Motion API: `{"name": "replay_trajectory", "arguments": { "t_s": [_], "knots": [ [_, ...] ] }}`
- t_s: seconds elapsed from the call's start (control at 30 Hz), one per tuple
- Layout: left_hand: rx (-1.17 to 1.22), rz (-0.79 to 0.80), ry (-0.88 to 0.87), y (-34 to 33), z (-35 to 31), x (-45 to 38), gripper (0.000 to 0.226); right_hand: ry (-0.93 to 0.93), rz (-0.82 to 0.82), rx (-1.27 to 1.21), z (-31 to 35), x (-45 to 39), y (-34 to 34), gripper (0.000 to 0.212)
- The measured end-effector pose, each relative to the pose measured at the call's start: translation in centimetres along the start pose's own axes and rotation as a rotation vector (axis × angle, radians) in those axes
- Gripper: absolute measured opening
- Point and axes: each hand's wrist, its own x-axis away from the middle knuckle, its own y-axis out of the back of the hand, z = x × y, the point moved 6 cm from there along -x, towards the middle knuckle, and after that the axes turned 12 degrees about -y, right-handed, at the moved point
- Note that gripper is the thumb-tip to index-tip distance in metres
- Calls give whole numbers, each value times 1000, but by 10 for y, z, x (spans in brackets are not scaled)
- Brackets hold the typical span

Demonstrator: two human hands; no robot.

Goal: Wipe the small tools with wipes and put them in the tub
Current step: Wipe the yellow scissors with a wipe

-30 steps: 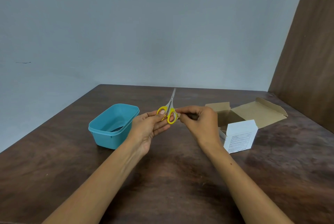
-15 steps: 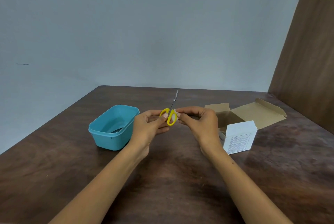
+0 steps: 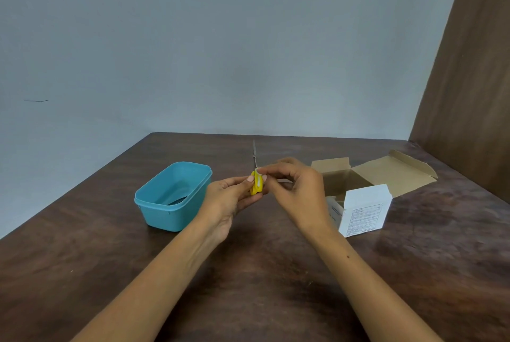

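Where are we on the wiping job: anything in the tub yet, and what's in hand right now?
Done: the tub already holds at least one dark tool. In hand: the left hand holds the scissors by the yellow handles, and the right hand presses a white wipe against them. Left: finish wiping and put the scissors in the tub. No other loose tools show; the open box hides its contents.
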Motion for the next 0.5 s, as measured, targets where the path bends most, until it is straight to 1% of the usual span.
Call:
{"name": "replay_trajectory", "arguments": {
  "t_s": [0.2,0.3,0.4,0.5],
  "knots": [
    [90,4,122,-2,6,2,13,65,13,85,4,3,-2,15],
    [125,1,149,-2,6,2,16,113,12,129,9,5,-3,14],
    [87,32,155,-5,5,3,22,109,13,137,10,6,-3,14],
    [65,65,156,-9,3,6,18,111,2,134,11,7,-3,15]
  ]
}}
